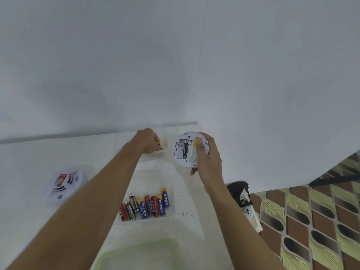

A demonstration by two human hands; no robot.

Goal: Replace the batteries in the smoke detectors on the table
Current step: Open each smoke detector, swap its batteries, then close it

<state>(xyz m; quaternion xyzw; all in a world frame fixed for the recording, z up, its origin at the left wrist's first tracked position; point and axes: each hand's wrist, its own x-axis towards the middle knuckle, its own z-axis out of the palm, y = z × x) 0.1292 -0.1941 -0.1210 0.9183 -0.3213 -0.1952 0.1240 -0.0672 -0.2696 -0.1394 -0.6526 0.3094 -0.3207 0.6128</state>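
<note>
underneath, white table (29,162), patterned floor (311,221)

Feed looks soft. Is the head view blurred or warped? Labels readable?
Head view: wide-angle stretch at edges; the lying detector is smeared, as is the battery in the left hand; tray batteries read clearly; label on the held detector, in the right hand, too small; light flat, no glare.

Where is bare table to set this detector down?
Bare table behind and left of the other detector, up to the back wall. A narrow strip between the battery tray and the table's right edge. Crowded: the middle, with the green-rimmed box and the left hand holding a battery.
</note>
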